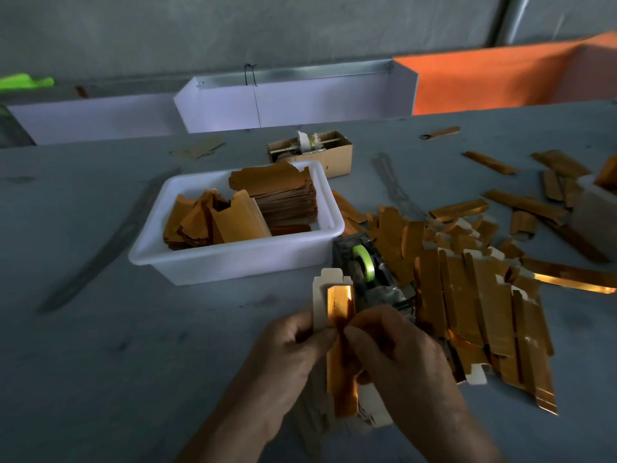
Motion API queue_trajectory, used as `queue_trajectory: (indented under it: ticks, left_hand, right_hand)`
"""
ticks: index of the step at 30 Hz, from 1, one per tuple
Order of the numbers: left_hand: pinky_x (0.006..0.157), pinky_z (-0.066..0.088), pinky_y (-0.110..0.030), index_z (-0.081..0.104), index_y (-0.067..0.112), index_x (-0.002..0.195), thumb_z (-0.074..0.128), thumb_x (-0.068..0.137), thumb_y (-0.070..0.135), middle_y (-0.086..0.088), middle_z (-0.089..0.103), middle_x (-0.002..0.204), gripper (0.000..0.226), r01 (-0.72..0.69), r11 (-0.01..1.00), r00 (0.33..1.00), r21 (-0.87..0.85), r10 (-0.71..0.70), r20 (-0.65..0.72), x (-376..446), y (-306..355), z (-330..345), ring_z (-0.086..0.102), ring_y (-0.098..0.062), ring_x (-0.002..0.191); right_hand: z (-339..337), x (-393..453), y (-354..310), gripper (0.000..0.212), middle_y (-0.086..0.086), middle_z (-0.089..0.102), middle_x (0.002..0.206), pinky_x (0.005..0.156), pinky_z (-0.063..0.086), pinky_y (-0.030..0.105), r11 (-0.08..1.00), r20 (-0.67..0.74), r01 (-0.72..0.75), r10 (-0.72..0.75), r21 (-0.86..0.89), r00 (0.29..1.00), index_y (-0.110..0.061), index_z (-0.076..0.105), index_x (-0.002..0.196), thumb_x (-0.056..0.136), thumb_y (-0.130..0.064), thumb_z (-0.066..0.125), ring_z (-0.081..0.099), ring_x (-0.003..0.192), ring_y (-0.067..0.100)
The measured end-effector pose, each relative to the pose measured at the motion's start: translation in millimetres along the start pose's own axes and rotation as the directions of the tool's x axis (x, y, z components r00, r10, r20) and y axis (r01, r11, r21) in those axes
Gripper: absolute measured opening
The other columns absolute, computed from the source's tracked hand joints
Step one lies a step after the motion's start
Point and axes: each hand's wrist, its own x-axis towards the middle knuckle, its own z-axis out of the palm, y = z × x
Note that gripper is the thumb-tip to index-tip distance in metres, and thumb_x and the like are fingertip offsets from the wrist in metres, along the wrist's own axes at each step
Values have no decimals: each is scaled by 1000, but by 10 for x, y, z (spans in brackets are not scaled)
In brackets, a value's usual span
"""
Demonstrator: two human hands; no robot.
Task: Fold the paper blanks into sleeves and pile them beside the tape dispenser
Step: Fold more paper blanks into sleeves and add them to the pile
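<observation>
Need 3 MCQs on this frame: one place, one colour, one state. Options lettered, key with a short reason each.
1. Where is the pile of folded sleeves?
A. right of the tape dispenser
B. inside the white tub
C. in the cardboard box

2. Colour of the tape roll?
A. red
B. green
C. blue

3. What are the hands doing?
A. both resting flat
B. both pinching one blank
C. one tearing tape

Key: 1 A, the pile lies against the dispenser's right side. 2 B, the roll shows green. 3 B, left hand and right hand pinch the blank.

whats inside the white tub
The white tub holds a neat stack of gold paper blanks at the right and looser blanks leaning at the left. The tub's floor beneath them is covered, so anything under them can't be seen.
</observation>
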Motion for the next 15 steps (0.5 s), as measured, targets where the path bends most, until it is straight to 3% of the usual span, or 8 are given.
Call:
queue_trajectory:
  ticks: [3, 6, 7, 9, 12, 15]
  left_hand:
    - [92, 51, -35, 76, 24, 96, 59, 92, 13, 3, 76, 94, 20, 13, 1000, 993, 16, -15, 113, -8, 33, -30, 70, -13, 94]
    - [87, 52, -30, 75, 30, 94, 61, 92, 13, 3, 76, 95, 22, 7, 1000, 984, 17, -10, 179, -23, 40, -30, 70, -12, 94]
    - [85, 52, -30, 75, 31, 93, 63, 91, 14, 4, 76, 93, 21, 12, 1000, 986, 27, -17, 166, -21, 37, -17, 70, -12, 92]
    - [76, 54, -30, 74, 26, 89, 69, 86, 15, 5, 75, 85, 13, 36, 999, 996, 26, -38, 84, -15, 22, 31, 71, -12, 84]
    - [54, 47, -18, 70, 23, 76, 77, 77, 15, 6, 69, 65, 11, 0, 1000, 994, -9, -1, -113, -3, -26, 84, 63, -4, 61]
    - [51, 44, -17, 69, 25, 71, 80, 73, 16, 6, 65, 59, 14, -99, 994, 970, 55, 109, -216, 1, -63, 130, 56, -1, 54]
  right_hand:
    - [-70, 39, 28, 16, -9, 65, 80, 67, 55, 23, 990, -37, -120, 123, 72, 992, -36, 54, 84, 75, -46, 60, 64, 76, 4]
    - [-92, 49, 18, 6, -1, 70, 84, 74, 55, 28, 920, 140, -272, 240, 284, 960, -34, 67, 85, 80, -34, 65, 67, 82, 13]
    - [-88, 42, 16, 12, 0, 71, 83, 76, 55, 30, 897, 175, -285, 238, 338, 955, -39, 69, 84, 82, -28, 64, 68, 83, 16]
    - [-73, 31, 20, 24, -1, 71, 81, 74, 56, 30, 872, 175, -292, 241, 392, 955, -45, 68, 82, 84, -22, 63, 68, 80, 17]
    - [-51, 40, 20, 22, 8, 71, 80, 73, 58, 35, 837, 120, -301, 278, 457, 953, -37, 71, 80, 84, -17, 64, 68, 81, 25]
    - [-36, 36, 37, 13, 11, 71, 80, 70, 59, 36, 820, 71, -305, 311, 484, 948, -27, 72, 78, 82, -16, 65, 69, 81, 27]
